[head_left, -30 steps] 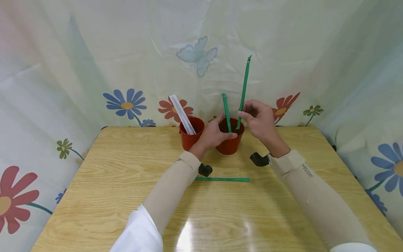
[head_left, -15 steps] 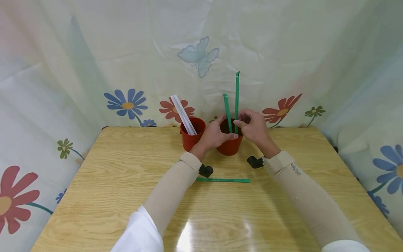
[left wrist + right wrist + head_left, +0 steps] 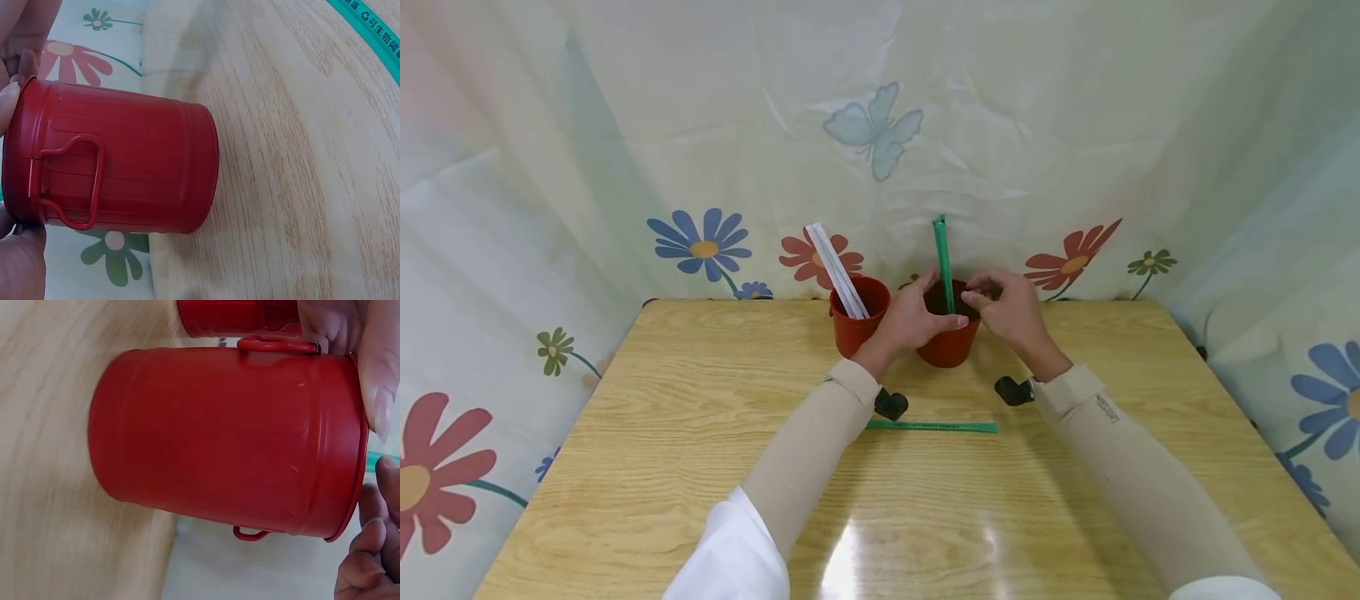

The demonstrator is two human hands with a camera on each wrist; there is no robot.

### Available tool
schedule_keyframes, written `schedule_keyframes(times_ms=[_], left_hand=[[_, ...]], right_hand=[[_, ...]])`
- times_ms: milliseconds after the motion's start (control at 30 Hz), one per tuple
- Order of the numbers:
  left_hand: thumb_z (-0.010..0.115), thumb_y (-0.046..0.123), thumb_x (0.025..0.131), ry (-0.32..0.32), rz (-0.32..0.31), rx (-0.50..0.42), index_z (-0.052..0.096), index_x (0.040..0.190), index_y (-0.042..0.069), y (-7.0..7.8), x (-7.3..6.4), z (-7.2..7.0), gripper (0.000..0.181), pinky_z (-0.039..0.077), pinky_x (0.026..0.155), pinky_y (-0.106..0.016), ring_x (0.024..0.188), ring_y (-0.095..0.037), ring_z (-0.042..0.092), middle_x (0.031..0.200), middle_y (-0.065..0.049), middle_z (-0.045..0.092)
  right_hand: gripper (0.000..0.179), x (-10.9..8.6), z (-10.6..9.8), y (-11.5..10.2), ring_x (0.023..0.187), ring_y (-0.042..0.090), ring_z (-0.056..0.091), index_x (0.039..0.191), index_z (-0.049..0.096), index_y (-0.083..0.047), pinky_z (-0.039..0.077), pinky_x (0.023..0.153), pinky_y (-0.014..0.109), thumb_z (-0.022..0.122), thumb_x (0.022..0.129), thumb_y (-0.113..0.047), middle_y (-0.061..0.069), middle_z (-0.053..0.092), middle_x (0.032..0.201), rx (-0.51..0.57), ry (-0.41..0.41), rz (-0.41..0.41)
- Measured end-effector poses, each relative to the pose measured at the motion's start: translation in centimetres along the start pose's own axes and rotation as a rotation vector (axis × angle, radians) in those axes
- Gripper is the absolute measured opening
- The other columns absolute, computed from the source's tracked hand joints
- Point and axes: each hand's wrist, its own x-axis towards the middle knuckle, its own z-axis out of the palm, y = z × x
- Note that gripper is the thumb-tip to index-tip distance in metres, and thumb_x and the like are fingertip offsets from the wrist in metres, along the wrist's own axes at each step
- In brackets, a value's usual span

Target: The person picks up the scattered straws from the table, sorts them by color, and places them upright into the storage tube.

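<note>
In the head view, my left hand [image 3: 913, 319] grips the rim of the right-hand red bucket [image 3: 950, 346], thumb at the near side and fingers behind. Green wrapped straws [image 3: 942, 250] stand upright in that bucket, close together, so I cannot tell how many. My right hand [image 3: 1011, 308] is at the bucket's right rim, its fingers loosely bent, with no straw seen between them. The right wrist view shows these right-hand fingers [image 3: 362, 556] just beyond the bucket's rim. Another green wrapped straw [image 3: 932, 427] lies on the table, partly hidden by my left forearm.
A second red bucket [image 3: 852, 337] stands to the left, holding white wrapped straws [image 3: 837, 271]. The wooden table [image 3: 700, 433] ends at a floral curtain [image 3: 1037, 125] behind the buckets. Each bucket has small side handles. Black wrist cameras hang below both wrists.
My right hand moved left with a green straw and lowered it into the right-hand bucket. That straw now stands against the one there, and the fingers have let go. My left hand stayed.
</note>
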Motion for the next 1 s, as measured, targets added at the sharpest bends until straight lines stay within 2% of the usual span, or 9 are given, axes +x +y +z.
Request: schedule_keyframes(times_ms=[200, 333, 433, 533, 633, 767, 900, 1000], left_hand=[[0.085, 0.030, 0.088, 0.005, -0.007, 0.008, 0.046, 0.153, 0.015, 0.2, 0.1, 0.0, 0.077, 0.050, 0.114, -0.047, 0.130, -0.029, 0.059, 0.140, -0.007, 0.065], [0.085, 0.030, 0.088, 0.020, 0.014, 0.030, 0.048, 0.150, 0.014, 0.3, 0.3, 0.0, 0.074, 0.051, 0.113, -0.047, 0.127, -0.026, 0.059, 0.137, -0.006, 0.067], [0.085, 0.029, 0.088, 0.023, 0.012, 0.042, 0.046, 0.152, 0.015, 0.4, 0.4, 0.0, 0.076, 0.050, 0.114, -0.046, 0.128, -0.025, 0.058, 0.137, -0.005, 0.067], [0.085, 0.029, 0.088, 0.020, -0.005, 0.034, 0.043, 0.157, 0.018, 0.4, 0.4, -0.1, 0.082, 0.049, 0.115, -0.045, 0.131, -0.024, 0.057, 0.140, -0.005, 0.065], [0.085, 0.029, 0.089, 0.017, -0.017, 0.028, 0.042, 0.157, 0.018, 0.3, 0.3, -0.1, 0.082, 0.049, 0.115, -0.046, 0.132, -0.025, 0.056, 0.142, -0.005, 0.064], [0.084, 0.030, 0.089, 0.012, -0.021, 0.017, 0.044, 0.155, 0.016, 0.3, 0.1, -0.1, 0.078, 0.051, 0.113, -0.048, 0.131, -0.027, 0.057, 0.141, -0.006, 0.064], [0.084, 0.031, 0.089, 0.006, -0.023, 0.013, 0.042, 0.157, 0.016, 0.2, 0.0, -0.1, 0.081, 0.050, 0.113, -0.049, 0.134, -0.029, 0.056, 0.144, -0.006, 0.063], [0.084, 0.030, 0.089, 0.004, -0.019, 0.007, 0.041, 0.158, 0.016, 0.2, -0.1, -0.1, 0.082, 0.049, 0.115, -0.049, 0.136, -0.030, 0.055, 0.147, -0.006, 0.062]], right_hand=[[0.008, -2.0, -0.2, 0.0, 0.070, 0.014, 0.054, 0.097, 0.074, 0.002, 0.043, 0.062, 0.016, 0.073, 0.096, -0.005, 0.020, 0.071, 0.084, -0.010, 0.074, -0.058], [0.006, -4.3, -0.1, -0.4, 0.068, 0.011, 0.054, 0.095, 0.075, -0.001, 0.045, 0.060, 0.017, 0.075, 0.095, -0.007, 0.014, 0.072, 0.081, -0.025, 0.032, -0.087], [0.002, -6.2, 0.3, -0.5, 0.067, 0.010, 0.056, 0.093, 0.075, -0.004, 0.048, 0.060, 0.020, 0.076, 0.094, -0.006, 0.009, 0.074, 0.080, -0.027, -0.062, -0.126], [0.005, -7.9, 1.1, -0.3, 0.070, 0.010, 0.057, 0.091, 0.075, -0.005, 0.050, 0.063, 0.023, 0.075, 0.092, 0.000, 0.005, 0.073, 0.081, -0.065, -0.197, -0.182], [0.007, -9.2, 1.9, 0.1, 0.076, 0.010, 0.059, 0.095, 0.076, -0.005, 0.053, 0.068, 0.025, 0.075, 0.091, 0.001, 0.003, 0.074, 0.086, -0.153, -0.361, -0.244], [0.010, -10.3, 2.9, 0.5, 0.082, 0.009, 0.060, 0.098, 0.076, -0.009, 0.054, 0.074, 0.028, 0.080, 0.089, -0.006, -0.003, 0.072, 0.091, -0.273, -0.555, -0.299], [0.012, -10.9, 3.5, 0.7, 0.084, 0.009, 0.056, 0.092, 0.072, -0.013, 0.054, 0.075, 0.029, 0.080, 0.088, -0.004, -0.006, 0.065, 0.089, -0.361, -0.656, -0.379], [0.017, -11.1, 3.7, 0.7, 0.082, 0.009, 0.054, 0.090, 0.069, -0.012, 0.054, 0.074, 0.029, 0.076, 0.087, 0.003, -0.004, 0.063, 0.087, -0.418, -0.679, -0.448]])
